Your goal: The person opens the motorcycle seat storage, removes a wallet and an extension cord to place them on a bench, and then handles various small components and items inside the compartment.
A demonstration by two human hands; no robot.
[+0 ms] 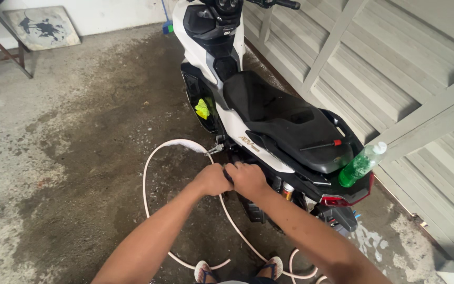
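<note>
My left hand (211, 179) and my right hand (247, 179) are pressed together in front of me, both closed around a small black object (228, 173) that shows only as a dark strip between the fists. They hover beside the rear half of a white and black scooter (230, 113), just under its black seat (282, 118). A thin screwdriver with a red tip (321, 144) lies on the seat's back part. On the scooter's tail stands a tilted green plastic bottle (361, 164).
A pale hose (148, 173) loops over the wet concrete floor and passes under my hands, with a metal fitting (214, 150) near the scooter. A yellow-green cloth (202, 108) lies on the footboard. A grey slatted gate (395, 68) stands close on the right. My sandalled feet (206, 271) are below.
</note>
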